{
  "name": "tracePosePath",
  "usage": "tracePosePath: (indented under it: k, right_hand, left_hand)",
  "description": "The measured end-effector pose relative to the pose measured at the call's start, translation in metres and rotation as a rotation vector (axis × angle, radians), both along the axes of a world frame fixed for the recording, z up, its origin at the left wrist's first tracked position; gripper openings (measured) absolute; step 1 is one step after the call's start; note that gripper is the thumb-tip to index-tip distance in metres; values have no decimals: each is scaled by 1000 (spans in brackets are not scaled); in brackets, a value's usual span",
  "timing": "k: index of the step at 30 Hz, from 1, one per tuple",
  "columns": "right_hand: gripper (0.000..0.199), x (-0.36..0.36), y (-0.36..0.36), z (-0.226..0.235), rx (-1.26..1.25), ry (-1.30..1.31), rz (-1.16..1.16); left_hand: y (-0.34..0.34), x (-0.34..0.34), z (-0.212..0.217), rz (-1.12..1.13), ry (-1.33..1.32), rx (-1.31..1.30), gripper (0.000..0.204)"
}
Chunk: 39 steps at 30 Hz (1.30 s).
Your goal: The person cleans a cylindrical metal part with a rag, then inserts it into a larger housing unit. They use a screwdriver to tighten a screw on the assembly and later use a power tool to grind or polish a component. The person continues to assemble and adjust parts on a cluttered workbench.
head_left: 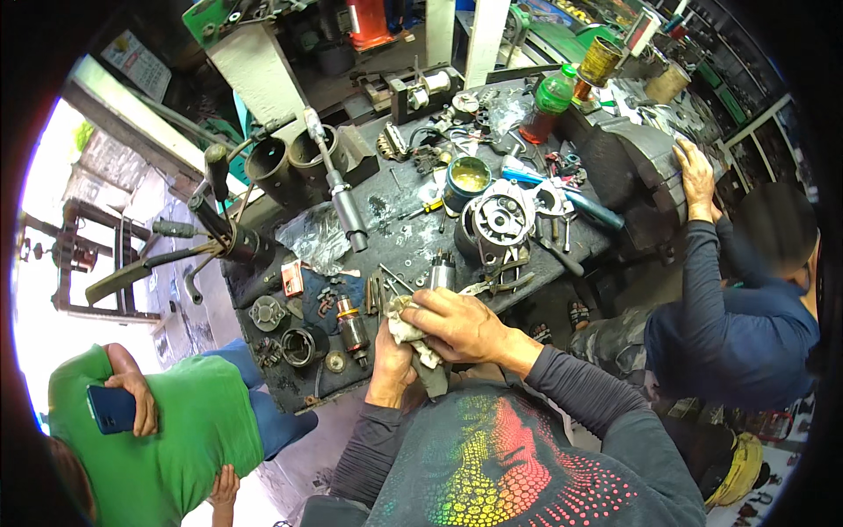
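Observation:
My right hand [461, 325] is closed, its fingers pressing a crumpled, stained pale rag [406, 327]. Just left of it, my left hand [388, 367] is wrapped round the lower part of the same rag; whether a part lies inside the cloth is hidden. Both hands are in front of my chest at the near table edge. Close by stand a motor armature [353, 329] with a copper-coloured end and a small silvery cylinder [442, 270]. Beyond the right hand, a pair of pliers [499, 285] rests near a round metal housing [496, 218].
The dark worktable [399, 241] carries several scattered parts, a tin [468, 180] of yellowish stuff and a green-capped bottle [549, 104]. At right, a person [733, 325] leans on a large vise [637, 171]. A person in green [162, 413] holding a phone is at left.

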State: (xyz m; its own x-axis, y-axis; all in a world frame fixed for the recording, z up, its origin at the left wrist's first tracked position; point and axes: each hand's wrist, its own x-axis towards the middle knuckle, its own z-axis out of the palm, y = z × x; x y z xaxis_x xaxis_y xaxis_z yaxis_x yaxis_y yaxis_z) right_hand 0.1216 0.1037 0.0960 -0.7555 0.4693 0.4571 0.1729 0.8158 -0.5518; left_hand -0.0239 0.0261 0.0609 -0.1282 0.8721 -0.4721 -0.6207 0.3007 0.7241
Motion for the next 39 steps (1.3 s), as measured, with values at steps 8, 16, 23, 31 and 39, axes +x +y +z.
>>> tracePosePath:
  k: [8,16,23,31,39]
  right_hand:
    - [26,-1,-10,5,-1765,205,-437]
    - [25,-3,-37,-28,-811,184,-573]
    - [23,67,-15,-59,-670,118,-1147]
    - [72,93,20,-79,-203,-423,-1034]
    - [58,69,-2,-23,-820,285,-273]
  left_hand:
    - [-2,-2,22,-238,1008,284,37]
    - [1,0,4,-162,402,92,37]
    - [-3,-18,-3,-184,303,-17,38]
    - [20,-20,-18,-149,249,-82,41]
    - [60,13,2,-291,300,-117,42]
